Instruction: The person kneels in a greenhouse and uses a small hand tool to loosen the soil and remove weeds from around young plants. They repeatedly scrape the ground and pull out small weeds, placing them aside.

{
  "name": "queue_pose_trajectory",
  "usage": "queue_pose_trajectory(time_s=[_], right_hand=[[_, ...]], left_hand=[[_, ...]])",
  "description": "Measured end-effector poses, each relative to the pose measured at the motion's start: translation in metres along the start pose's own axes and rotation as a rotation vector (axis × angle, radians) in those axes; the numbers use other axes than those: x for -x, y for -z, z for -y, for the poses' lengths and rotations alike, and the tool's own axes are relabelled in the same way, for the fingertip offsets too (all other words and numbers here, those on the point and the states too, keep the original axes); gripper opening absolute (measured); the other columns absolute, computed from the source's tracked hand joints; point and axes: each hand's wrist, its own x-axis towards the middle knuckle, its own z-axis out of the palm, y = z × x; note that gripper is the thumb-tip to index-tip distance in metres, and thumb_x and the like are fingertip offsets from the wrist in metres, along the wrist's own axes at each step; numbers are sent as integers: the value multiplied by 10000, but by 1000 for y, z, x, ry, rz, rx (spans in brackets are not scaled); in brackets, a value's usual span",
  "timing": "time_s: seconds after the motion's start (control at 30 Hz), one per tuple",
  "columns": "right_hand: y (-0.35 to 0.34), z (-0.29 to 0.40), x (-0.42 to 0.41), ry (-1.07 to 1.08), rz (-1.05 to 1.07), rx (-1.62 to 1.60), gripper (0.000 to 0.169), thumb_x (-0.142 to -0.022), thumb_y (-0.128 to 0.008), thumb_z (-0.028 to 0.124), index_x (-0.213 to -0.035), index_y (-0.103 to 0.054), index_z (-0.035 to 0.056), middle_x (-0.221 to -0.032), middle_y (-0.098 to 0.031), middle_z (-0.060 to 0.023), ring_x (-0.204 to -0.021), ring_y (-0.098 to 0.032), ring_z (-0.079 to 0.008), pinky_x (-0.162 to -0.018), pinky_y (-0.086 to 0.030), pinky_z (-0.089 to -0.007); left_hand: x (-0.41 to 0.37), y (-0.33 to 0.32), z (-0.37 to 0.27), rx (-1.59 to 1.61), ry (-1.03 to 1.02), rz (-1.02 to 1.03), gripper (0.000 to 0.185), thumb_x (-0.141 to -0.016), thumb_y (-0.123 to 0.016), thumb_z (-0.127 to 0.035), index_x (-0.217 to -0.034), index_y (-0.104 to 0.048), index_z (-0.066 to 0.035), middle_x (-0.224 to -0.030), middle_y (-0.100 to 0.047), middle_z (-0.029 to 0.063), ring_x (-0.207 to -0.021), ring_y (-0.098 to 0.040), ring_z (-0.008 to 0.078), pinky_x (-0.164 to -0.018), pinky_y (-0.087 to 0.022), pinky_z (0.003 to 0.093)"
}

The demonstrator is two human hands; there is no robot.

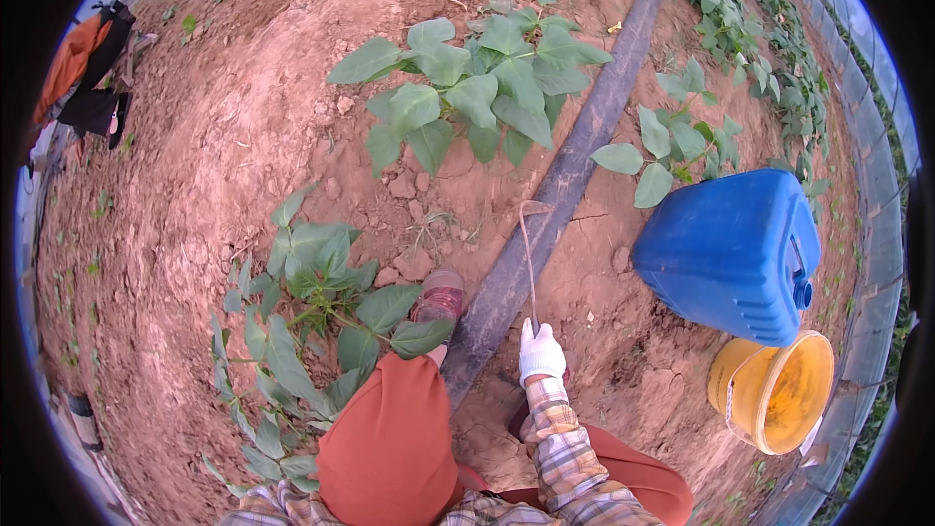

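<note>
My right hand (pixel 543 356), in a white knit glove, grips the handle of a thin, rusty hand tool (pixel 529 263) with a bent head. That head is over the dark flat hose (pixel 584 135) running across the soil; whether it touches cannot be told. My left hand is out of view; only its plaid sleeve (pixel 281 508) shows at the bottom. A leafy green plant (pixel 314 307) grows beside my left knee and shoe (pixel 440 296). Ahead, another broad-leaved plant (pixel 475 84) stands left of the hose.
To the right, a blue plastic jerrycan (pixel 723 248) is by a tipped yellow bucket (pixel 741 387). A smaller plant (pixel 687 135) grows beyond the jerrycan. Plastic greenhouse sheeting (pixel 869 234) runs along the right edge. At far left is another person (pixel 88 66) in orange and black.
</note>
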Motion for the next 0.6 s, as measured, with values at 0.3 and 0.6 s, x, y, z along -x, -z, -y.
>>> queue_pose_trajectory(time_s=[0.3, 0.6], right_hand=[[-8, 7, 8, 59, 98, 5, 494, -937, -350, 538, -956, -522, 75, -785, -653, -239, -780, -648, -407, -715, -501, -503], [3, 4, -1, 51, 15, -29, 493, -920, -399, 538, -928, -533, 63, -770, -643, -254, -752, -641, -417, -689, -497, -507]], left_hand=[[-1, -6, 6, 59, -46, -55, 430, -873, -514, -318, -1137, -614, 6, -1193, -603, 126, -1120, -560, 319, -906, -490, 379], [-14, 4, -2, -66, -84, -4, 385, -875, -519, -277, -1104, -622, 14, -1133, -613, 131, -1082, -574, 315, -895, -498, 406]])
